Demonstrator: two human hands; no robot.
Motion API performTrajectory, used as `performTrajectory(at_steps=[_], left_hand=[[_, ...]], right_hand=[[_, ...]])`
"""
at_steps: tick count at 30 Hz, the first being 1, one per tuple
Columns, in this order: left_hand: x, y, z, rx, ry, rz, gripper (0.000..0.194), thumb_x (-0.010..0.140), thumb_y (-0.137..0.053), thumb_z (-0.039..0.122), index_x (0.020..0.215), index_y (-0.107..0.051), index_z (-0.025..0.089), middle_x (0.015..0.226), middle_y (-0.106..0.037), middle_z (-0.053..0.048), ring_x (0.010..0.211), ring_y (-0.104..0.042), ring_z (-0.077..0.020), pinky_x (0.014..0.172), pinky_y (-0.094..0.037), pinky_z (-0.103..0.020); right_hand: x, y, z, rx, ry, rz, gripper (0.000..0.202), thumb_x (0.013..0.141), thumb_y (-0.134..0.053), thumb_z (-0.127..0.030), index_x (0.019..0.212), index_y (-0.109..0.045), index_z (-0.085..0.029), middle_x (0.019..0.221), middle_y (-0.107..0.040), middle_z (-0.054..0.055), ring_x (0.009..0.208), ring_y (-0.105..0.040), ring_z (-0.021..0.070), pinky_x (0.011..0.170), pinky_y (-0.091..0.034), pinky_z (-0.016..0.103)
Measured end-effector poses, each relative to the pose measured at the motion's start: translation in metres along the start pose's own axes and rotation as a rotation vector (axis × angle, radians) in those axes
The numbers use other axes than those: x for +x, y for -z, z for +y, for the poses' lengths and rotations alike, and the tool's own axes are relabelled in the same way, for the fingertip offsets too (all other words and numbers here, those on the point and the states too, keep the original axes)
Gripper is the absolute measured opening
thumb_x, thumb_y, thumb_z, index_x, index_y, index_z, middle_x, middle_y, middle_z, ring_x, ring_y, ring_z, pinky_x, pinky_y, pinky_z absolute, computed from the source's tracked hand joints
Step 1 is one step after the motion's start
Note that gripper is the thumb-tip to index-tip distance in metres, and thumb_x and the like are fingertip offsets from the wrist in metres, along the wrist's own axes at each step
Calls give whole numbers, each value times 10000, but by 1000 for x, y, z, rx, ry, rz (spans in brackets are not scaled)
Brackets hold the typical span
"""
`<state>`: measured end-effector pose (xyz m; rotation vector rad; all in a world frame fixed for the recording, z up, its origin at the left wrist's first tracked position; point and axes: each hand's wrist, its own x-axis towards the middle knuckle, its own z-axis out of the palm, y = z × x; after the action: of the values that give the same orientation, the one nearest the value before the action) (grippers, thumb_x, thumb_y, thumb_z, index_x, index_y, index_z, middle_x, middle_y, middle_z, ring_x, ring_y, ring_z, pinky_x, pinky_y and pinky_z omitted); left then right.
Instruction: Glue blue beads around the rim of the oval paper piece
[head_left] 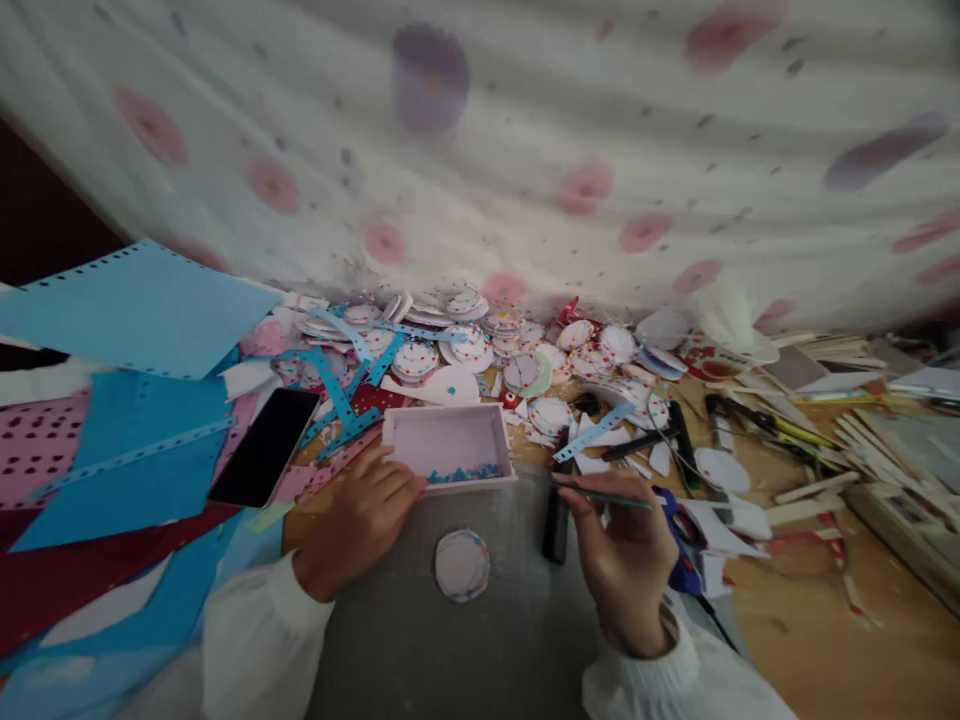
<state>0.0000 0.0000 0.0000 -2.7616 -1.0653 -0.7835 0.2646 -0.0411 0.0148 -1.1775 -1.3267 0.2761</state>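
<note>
A shallow white box (448,440) stands on the dark grey mat (405,640), with small blue bits (465,474) gathered along its near wall. My left hand (367,515) is at the box's near left corner, its curled fingers against the edge. Between thumb and fingers of my right hand (626,560) is a thin pair of tweezers (607,496), pointing left toward the box. Beneath its tip lies a black stick-like object (556,525). On the mat between my hands sits a round white paper piece (462,566) with coloured dots around its rim.
Behind the box are heaped dotted paper discs (469,342) and punched blue strips (337,390). At left, a phone (266,448) lies on blue sheets (142,460). At right are a blue tool (681,540), a cutter (795,430) and wooden sticks (885,460). A flowered curtain (510,130) hangs behind.
</note>
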Motion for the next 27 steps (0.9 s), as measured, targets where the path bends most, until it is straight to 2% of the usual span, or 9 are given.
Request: performTrajectory(at_steps=[4,8,11,13,17,20,24,27], left_hand=[[-7,2,6,34,-62,45,239,954,-449,78,957,-680,140,843,-727,-51,819,-658,-182,932,-450,-434],[-8,5,11,42,-73,38,238,955,-447,86,998,-678,124,854,-730,-56,822,-654,-190,884,-449,-424],[-8,4,11,32,-67,62,249,958,-441,94,987,-685,134,856,-731,-54,817,-650,-191,863,-452,-419],[-8,4,11,30,-67,71,253,961,-438,97,977,-686,141,847,-733,-49,802,-648,-186,854,-454,-415],[-10,3,12,29,-66,82,253,959,-441,93,969,-688,145,845,-733,-49,799,-647,-182,852,-458,-401],[-9,2,10,43,-58,90,251,956,-445,90,967,-691,140,844,-729,-56,805,-647,-185,848,-468,-401],[-1,-1,-3,62,-11,30,204,945,-495,102,956,-695,141,826,-729,-53,812,-654,-198,857,-486,-426],[6,-2,-8,28,37,43,188,945,-520,137,1030,-684,167,943,-733,-69,910,-653,-222,887,-490,-453]], right_hand=[[17,-24,-1,-122,57,-162,63,817,-680,-183,794,-644,-229,728,-643,7,718,-581,185,653,-452,336],[18,-50,6,-249,127,-361,76,801,-665,-169,771,-641,-234,752,-628,11,753,-566,198,692,-402,349],[13,-61,17,-322,134,-449,96,784,-666,-145,780,-635,-235,764,-602,8,783,-556,204,728,-372,353],[10,-64,22,-342,129,-462,95,782,-668,-145,780,-638,-235,757,-591,5,781,-553,203,740,-361,353],[11,-63,19,-334,127,-399,78,795,-669,-171,767,-634,-235,750,-606,5,756,-556,202,730,-363,351],[16,-54,10,-276,116,-294,78,815,-675,-189,776,-633,-241,735,-630,0,736,-561,202,723,-376,357],[15,-37,2,-120,44,-136,70,824,-688,-195,821,-633,-238,772,-649,10,752,-585,200,706,-418,350],[5,-29,-1,-19,-14,-37,89,818,-693,-180,835,-620,-227,768,-624,6,732,-585,181,677,-446,326]])
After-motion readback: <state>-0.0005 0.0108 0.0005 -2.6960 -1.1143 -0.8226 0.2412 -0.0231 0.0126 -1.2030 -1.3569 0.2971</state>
